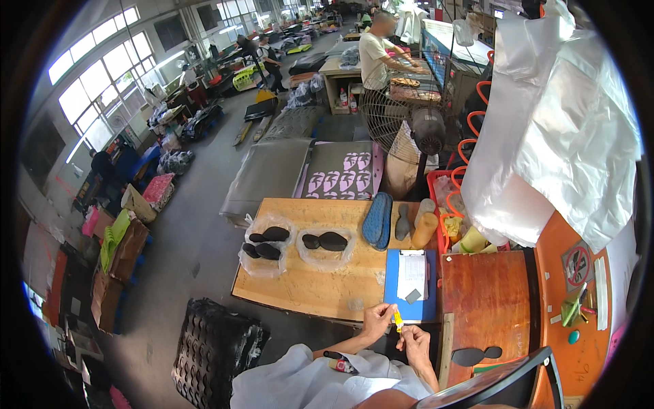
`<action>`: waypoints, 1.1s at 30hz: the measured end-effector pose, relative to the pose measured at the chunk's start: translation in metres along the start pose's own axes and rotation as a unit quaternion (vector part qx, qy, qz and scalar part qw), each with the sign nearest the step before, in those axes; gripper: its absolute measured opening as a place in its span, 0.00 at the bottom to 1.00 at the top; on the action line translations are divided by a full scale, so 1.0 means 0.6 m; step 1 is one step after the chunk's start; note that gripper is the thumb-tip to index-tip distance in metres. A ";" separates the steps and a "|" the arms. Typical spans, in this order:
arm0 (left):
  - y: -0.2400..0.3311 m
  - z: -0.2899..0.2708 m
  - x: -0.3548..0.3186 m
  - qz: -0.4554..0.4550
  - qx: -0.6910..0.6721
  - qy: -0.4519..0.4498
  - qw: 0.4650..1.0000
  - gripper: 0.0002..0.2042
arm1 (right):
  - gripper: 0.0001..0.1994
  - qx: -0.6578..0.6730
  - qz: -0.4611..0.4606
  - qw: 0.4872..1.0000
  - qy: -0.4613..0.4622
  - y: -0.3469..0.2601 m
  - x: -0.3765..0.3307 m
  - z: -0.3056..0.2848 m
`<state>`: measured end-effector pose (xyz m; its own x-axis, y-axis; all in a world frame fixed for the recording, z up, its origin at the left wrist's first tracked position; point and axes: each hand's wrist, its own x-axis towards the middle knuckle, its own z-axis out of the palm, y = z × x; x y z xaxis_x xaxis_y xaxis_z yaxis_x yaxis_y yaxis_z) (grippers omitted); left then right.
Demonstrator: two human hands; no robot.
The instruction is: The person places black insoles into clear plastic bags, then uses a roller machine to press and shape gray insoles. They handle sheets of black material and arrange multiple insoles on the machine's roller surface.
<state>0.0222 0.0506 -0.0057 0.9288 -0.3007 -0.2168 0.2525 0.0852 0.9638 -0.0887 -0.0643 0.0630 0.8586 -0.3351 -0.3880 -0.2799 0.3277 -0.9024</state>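
Observation:
Just off the near edge of the wooden table, both my hands are closed on a small yellow object (398, 320) with a pale tip; its exact kind is too small to make out. The fingertips of my left hand (376, 322) pinch its upper end. My right hand (415, 343) grips its lower end. Right behind them lies a blue clipboard (391, 279) with white papers (413, 269) and a small grey square on top. Farther left on the table, black sole-shaped pieces (333, 241) rest on clear plastic bags (266, 268).
Blue insoles (377, 221), a grey insole (402, 223) and a tan cylinder (425, 230) stand at the table's (300, 290) right rear. A caged fan (402, 116) is beyond. Plastic sheets (565, 136) hang at right above a reddish-brown wooden surface (484, 300). A co-worker (375, 58) stands behind.

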 end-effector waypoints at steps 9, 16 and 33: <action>-0.003 -0.015 0.003 -0.186 -0.083 -0.174 0.963 0.19 | 0.15 -0.088 -0.059 0.994 0.041 -0.002 -0.013 0.003; -0.003 -0.016 -0.005 -0.173 -0.082 -0.218 0.957 0.18 | 0.14 -0.061 -0.016 0.997 0.045 0.028 -0.026 0.002; -0.007 -0.003 -0.040 -0.156 -0.134 -0.060 0.977 0.16 | 0.16 0.085 0.045 0.995 0.024 0.050 -0.047 0.019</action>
<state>-0.0008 0.0595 -0.0050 0.7605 -0.4592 -0.4591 0.5957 0.2120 0.7747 -0.1165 -0.0352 0.0492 0.8110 -0.3377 -0.4778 -0.2748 0.5011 -0.8206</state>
